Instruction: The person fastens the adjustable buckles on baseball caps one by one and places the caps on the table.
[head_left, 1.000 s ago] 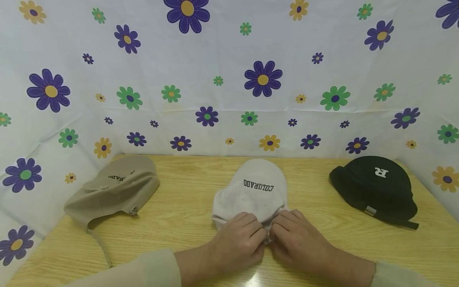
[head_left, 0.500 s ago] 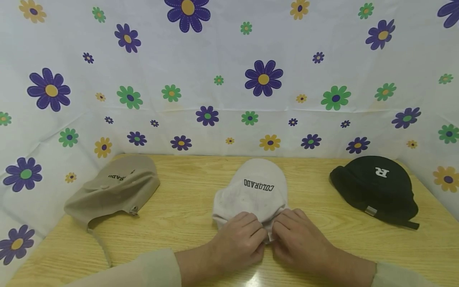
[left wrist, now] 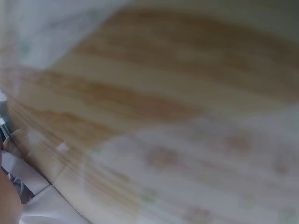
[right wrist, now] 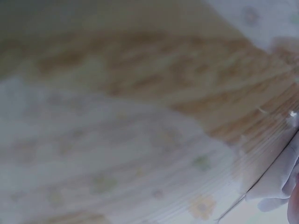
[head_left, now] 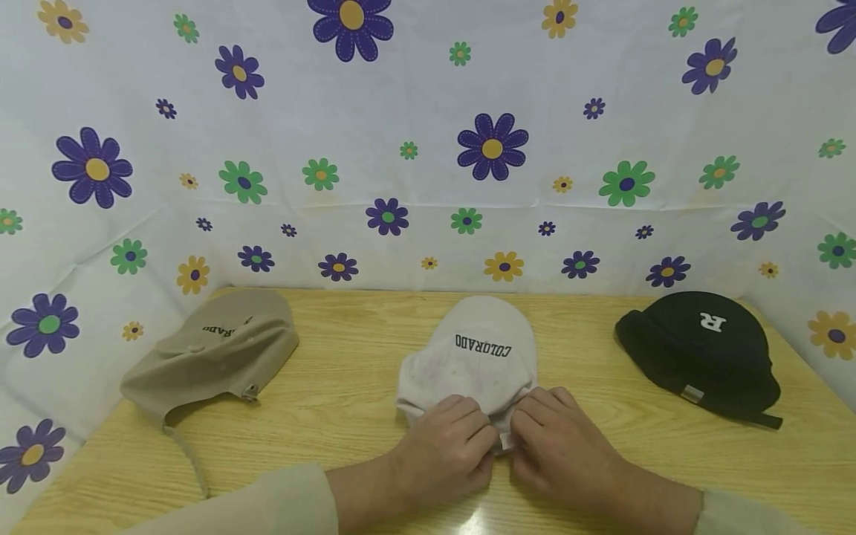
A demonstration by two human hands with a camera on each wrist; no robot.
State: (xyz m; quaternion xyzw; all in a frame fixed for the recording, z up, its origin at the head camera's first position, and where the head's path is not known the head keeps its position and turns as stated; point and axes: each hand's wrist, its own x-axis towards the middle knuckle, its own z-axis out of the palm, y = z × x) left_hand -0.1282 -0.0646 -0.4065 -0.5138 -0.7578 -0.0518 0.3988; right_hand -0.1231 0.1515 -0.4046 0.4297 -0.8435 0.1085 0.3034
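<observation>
A white baseball cap [head_left: 478, 368] with dark COLORADO lettering, upside down in the head view, sits mid-table. At its near edge my left hand [head_left: 444, 446] grips the strap side with bent fingers. My right hand [head_left: 562, 449] pinches the same edge a little to the right. Between the two hands a small pale strap end [head_left: 504, 441] shows; the fingertips and most of the strap are hidden. Part of the cap's pale cloth [left wrist: 51, 207] appears at the lower left of the left wrist view, and more cloth [right wrist: 273, 186] at the right of the right wrist view.
On the left of the wooden table [head_left: 348, 357] lies a beige cap [head_left: 227, 349], its strap [head_left: 187, 461] hanging loose toward the front. A black cap [head_left: 702, 357] with a white R stands at the right. Behind rises a flower-printed cloth [head_left: 401, 89].
My right hand has shifted slightly to the right, away from the left hand, and more of the pale strap end shows between them. The left hand and the caps stay put.
</observation>
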